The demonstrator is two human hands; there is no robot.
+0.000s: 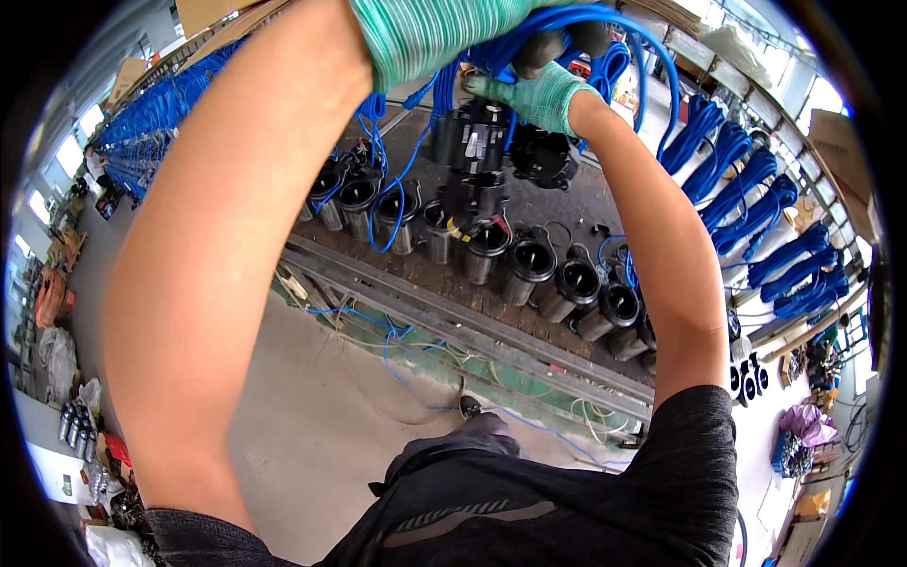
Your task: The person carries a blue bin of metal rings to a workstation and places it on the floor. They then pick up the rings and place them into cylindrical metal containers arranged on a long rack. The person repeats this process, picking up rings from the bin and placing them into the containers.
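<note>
My left hand (439,40), in a green striped glove, is at the top edge, closed around a thick coil of blue cable (578,15). Just below and right of it, my right hand (537,98) wears a similar glove with its fingers bent in against the blue strands; the cable partly hides its grip. Beneath the hands is a black cylindrical assembly (475,142), smeared by motion. A round black part (545,159) lies to its right. Close under the assembly stands a row of open-topped metal cylinders (531,263) with dark rims.
The dark workbench (425,269) has a metal front edge. Blue cable coils line its far right side (723,161), and more are massed at far left (156,142). Loose cables (387,331) dangle below the bench. Bags and parts (80,430) sit along the left side.
</note>
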